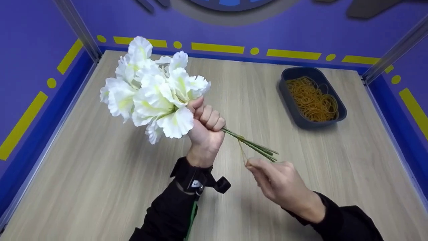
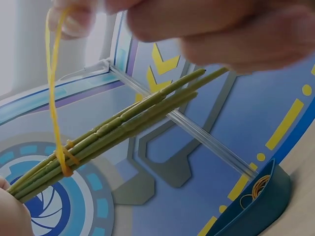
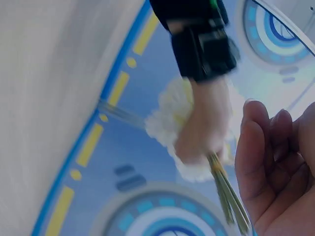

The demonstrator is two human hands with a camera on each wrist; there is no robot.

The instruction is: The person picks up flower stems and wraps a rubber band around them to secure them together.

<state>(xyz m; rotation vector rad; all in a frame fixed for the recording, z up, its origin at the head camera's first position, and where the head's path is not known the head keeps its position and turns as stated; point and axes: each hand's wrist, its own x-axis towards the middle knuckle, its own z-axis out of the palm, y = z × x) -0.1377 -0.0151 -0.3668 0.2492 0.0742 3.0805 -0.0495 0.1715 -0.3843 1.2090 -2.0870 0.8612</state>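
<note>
My left hand grips a bunch of white artificial flowers around the stems, just below the blooms. The green stems stick out past the little finger, slanting down to the right. A yellow rubber band is wrapped around them, and one loop of it is drawn away from the stems. Thumb and fingertips of my right hand pinch the end of that stretched loop, below the stems in the head view. In the right wrist view the curled fingers show beside the stem ends.
A dark blue plastic box holding many rubber bands stands at the back right of the wooden table. Blue panels with yellow markings enclose the table at the back and sides. A black strap is around the left wrist.
</note>
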